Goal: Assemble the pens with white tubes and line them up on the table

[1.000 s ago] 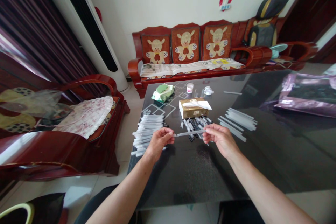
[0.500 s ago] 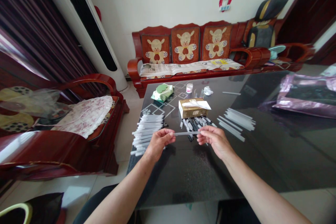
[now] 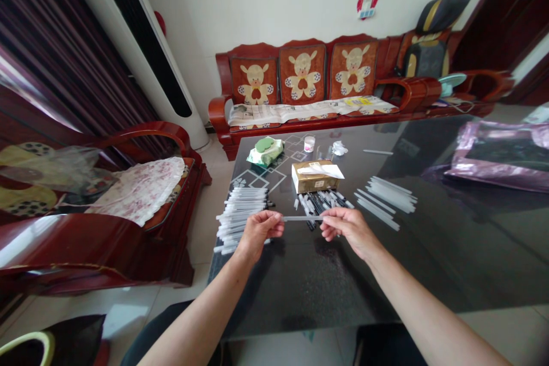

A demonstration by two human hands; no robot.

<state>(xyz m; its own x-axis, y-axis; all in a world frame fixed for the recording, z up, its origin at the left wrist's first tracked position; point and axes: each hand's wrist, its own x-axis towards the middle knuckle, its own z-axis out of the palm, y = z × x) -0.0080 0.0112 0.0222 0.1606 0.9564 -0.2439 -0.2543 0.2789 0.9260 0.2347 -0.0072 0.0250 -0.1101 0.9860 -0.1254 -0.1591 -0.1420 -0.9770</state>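
Note:
Between my two hands a thin translucent pen barrel is held level above the dark table. My left hand pinches its left end, and my right hand pinches the right end; the fingers cover both tips. Left of my left hand lies a stack of whitish capped pens, partly behind that hand. Just beyond the held barrel is a heap of black and clear pen parts. To the right of my right hand, several loose translucent barrels lie side by side.
A gold tissue box stands behind the heap. Farther back are a green wipes pack, a small white cup, a crumpled tissue and a lone barrel. A pink-purple plastic bag lies at the right.
Both hands and the pen barrel have shifted very slightly to the left. The grip at each end stays the same, and the things on the table have not moved.

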